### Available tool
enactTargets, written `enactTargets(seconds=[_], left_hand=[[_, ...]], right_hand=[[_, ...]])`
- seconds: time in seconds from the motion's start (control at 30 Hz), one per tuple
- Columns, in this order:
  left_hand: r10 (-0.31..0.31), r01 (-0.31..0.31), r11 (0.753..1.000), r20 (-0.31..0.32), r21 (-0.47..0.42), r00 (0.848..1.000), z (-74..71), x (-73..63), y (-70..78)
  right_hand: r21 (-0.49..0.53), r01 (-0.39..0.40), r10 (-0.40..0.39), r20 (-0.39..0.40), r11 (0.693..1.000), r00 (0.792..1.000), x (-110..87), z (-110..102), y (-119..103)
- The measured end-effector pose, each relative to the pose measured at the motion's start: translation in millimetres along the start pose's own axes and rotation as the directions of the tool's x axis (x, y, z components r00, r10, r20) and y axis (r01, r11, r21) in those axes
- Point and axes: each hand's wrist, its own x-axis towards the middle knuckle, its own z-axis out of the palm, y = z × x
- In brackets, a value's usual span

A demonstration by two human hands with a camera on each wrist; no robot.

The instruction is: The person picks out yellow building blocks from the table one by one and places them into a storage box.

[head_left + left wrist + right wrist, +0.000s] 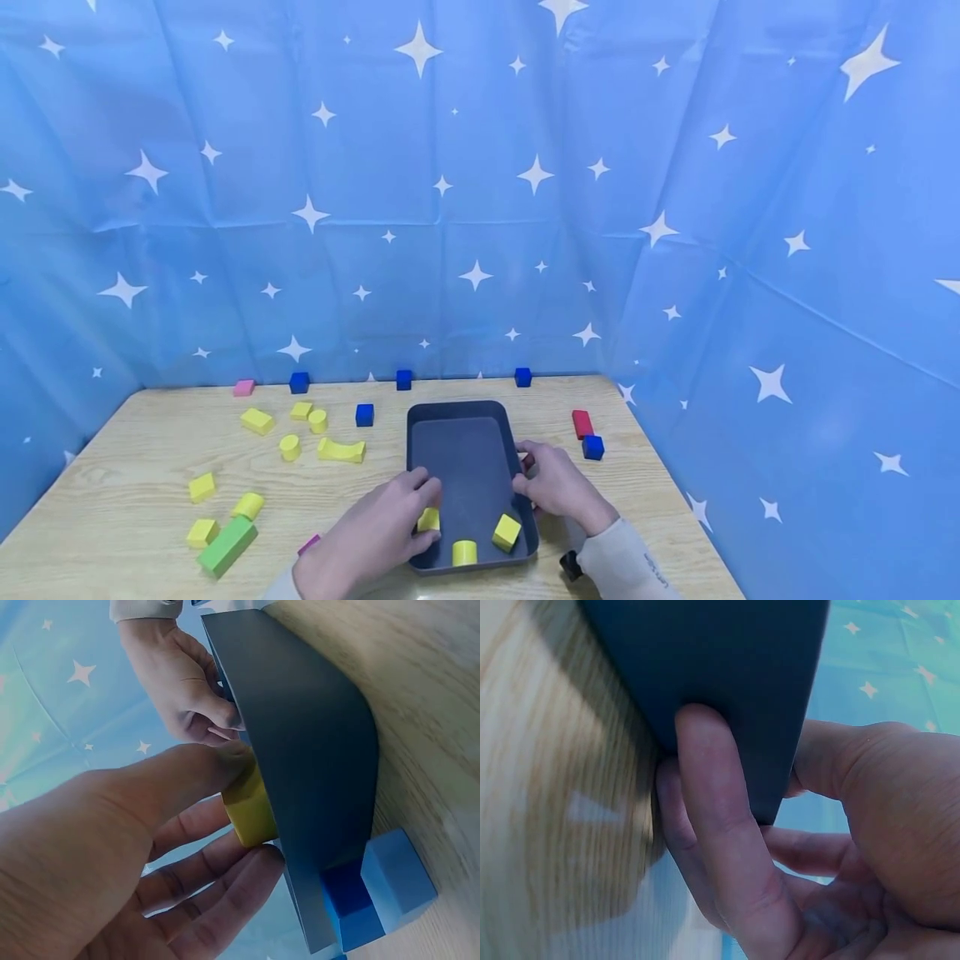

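My left hand reaches over the left side of a dark grey rectangular tray. Between thumb and fingers it pinches a yellow block, just inside the rim. On the opposite side my right hand grips the tray's right wall, thumb over the rim and fingers against the outside. Near the tray's front end lie a yellow cylinder and a tilted yellow cube.
Left of the tray several yellow blocks are scattered, with a green block nearer the front. Blue cubes stand along the back. To the right lie a red block and a blue cube. A starry blue curtain surrounds the table.
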Motion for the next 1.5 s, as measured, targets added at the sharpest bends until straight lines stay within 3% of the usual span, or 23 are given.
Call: enactTargets(seconds=[0.37, 0.67, 0.97, 1.23, 1.5], left_hand=[[0.018, -0.018, 1.0, 0.025, -0.005, 1.0, 5.7, 2.3, 4.6], [0.008, -0.008, 1.0, 0.018, 0.012, 1.0, 10.8, 3.0, 3.4], [0.037, -0.037, 0.999, -0.004, 0.027, 0.999, 9.5, 1.8, 1.3], [0.055, -0.052, 0.997, -0.045, 0.054, 0.997, 9.0, 0.6, 1.2], [0.098, -0.081, 0.989, -0.146, 0.12, 0.984, 10.0, -0.9, -2.5]], right_hand=[[-0.015, -0.003, 0.003, -0.004, 1.0, 1.0, 0.7, 0, 0], [-0.018, -0.004, 0.004, -0.002, 1.0, 1.0, -0.6, 0, -1], [-0.022, 0.01, -0.01, -0.004, 1.0, 1.0, 0.3, 0, -1], [-0.018, 0.006, -0.006, -0.005, 1.0, 1.0, -0.7, 0, -1], [-0.028, 0.015, -0.015, -0.005, 1.0, 1.0, -0.1, 0, -1]])
